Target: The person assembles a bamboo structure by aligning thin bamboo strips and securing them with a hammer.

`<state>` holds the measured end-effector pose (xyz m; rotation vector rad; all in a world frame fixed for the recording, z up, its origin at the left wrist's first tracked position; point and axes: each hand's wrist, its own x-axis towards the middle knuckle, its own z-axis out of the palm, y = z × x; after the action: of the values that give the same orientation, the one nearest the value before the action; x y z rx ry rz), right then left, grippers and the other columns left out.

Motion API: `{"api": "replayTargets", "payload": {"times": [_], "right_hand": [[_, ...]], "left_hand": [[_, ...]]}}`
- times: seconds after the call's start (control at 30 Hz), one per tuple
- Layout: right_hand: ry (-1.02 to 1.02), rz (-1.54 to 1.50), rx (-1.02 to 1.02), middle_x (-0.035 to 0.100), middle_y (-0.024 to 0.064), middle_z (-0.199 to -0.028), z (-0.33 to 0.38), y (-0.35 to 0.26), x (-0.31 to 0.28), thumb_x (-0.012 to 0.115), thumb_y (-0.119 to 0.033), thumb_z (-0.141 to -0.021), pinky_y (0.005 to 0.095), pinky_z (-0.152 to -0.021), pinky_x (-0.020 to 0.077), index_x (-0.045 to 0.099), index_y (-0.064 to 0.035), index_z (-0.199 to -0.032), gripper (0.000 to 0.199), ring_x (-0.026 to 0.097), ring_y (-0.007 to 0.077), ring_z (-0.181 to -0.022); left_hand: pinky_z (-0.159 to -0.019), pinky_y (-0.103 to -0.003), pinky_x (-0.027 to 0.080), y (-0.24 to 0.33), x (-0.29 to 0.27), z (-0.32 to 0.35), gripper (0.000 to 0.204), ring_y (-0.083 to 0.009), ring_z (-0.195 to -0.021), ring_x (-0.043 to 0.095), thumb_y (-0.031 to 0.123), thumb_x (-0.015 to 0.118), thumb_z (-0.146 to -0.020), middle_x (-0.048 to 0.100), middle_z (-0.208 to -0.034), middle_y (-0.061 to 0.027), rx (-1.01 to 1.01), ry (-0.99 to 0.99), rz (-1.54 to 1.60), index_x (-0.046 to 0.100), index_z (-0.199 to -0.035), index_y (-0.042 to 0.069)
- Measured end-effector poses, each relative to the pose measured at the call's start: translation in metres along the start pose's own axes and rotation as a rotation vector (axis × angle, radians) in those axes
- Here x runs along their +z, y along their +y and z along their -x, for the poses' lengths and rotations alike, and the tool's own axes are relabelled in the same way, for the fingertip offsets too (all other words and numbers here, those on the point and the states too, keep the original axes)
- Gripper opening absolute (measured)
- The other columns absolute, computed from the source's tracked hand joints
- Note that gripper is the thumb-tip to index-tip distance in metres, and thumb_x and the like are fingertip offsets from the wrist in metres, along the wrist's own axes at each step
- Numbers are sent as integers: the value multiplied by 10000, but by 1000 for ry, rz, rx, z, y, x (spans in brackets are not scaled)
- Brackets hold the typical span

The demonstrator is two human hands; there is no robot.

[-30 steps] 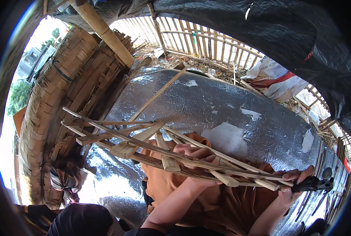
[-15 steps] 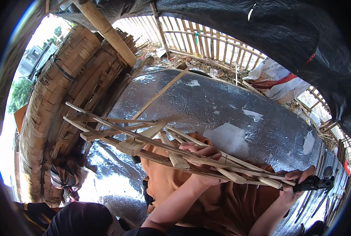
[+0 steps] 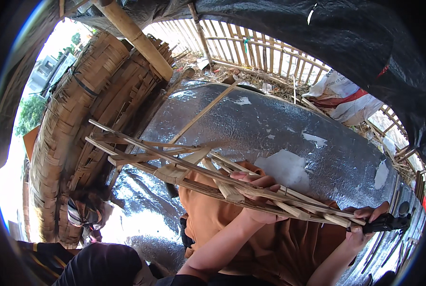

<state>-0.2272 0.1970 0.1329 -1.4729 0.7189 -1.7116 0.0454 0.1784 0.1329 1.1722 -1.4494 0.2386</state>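
Note:
A long, narrow frame of split bamboo, with short crosspieces between its long strips, lies slantwise across my lap. Its wider end points to the far left and its strips come together at the right. My left hand is closed round the middle of the frame, fingers over the upper strip. At the narrow right end, my right hand grips the strip ends between fingers and thumb. Against that hand sits a black object with a round knob; its kind is unclear. Orange-brown cloth covers my lap under the frame.
A silvery, peeling sheet spreads beneath, with a thin bamboo strip on it. Woven bamboo rolls stand at left beside a bamboo pole. A slatted fence and white sack are behind. Dark sheeting hangs overhead.
The whole view has shifted slightly, so the scene sits a little farther right in the picture. Both hands keep their holds on the bamboo frame.

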Motion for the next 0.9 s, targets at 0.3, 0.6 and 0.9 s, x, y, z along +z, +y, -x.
{"api": "replayTargets", "payload": {"times": [0.3,0.6,0.9], "right_hand": [[51,54,9,459,45,-993,6,8,-15,832,-242,-792,357,-743,618,367,-79,-1052,558,618,126,-911],[48,132,76,509,59,-984,12,10,-32,820,-257,-796,390,-808,605,377,-66,-1105,572,611,120,-945],[35,79,52,477,59,-1007,13,14,-31,794,-244,-807,383,-833,597,386,-46,-1150,569,581,136,-1021]], "left_hand": [[-955,-505,369,-21,21,27,575,-308,-881,574,623,648,-804,610,-924,-85,4,-124,119,588,-1001,86],[-971,-532,356,-10,18,4,567,-310,-853,599,651,588,-818,625,-888,-84,35,-58,48,610,-948,100],[-862,-497,396,-10,26,0,675,-317,-779,585,693,580,-797,625,-879,-134,35,-46,98,608,-979,44]]}}
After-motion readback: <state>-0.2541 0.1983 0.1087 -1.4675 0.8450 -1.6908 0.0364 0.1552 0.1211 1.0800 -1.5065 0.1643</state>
